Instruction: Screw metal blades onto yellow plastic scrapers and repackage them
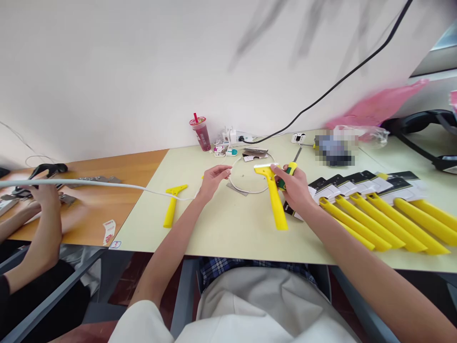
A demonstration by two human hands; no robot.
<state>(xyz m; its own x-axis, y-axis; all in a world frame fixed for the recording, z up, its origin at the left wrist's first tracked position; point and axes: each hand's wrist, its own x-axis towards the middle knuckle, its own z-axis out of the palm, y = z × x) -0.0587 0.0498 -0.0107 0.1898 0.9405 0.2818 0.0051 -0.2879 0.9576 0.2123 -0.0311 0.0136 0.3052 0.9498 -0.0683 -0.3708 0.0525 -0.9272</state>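
My right hand is closed around a screwdriver with a green and yellow handle, its shaft pointing up and away. The same hand grips the head of a yellow scraper whose handle hangs down toward me. My left hand is to the left of the scraper, thumb and fingers pinched together beside a white cable. What lies between those fingertips, if anything, is too small to make out. Another yellow scraper lies on the table left of my left forearm.
Several yellow scrapers with black-and-white cards lie in a row at right. Behind stand a drink cup and a power strip. Grey-brown card pieces lie near the cable. A co-worker's hand is at the left table.
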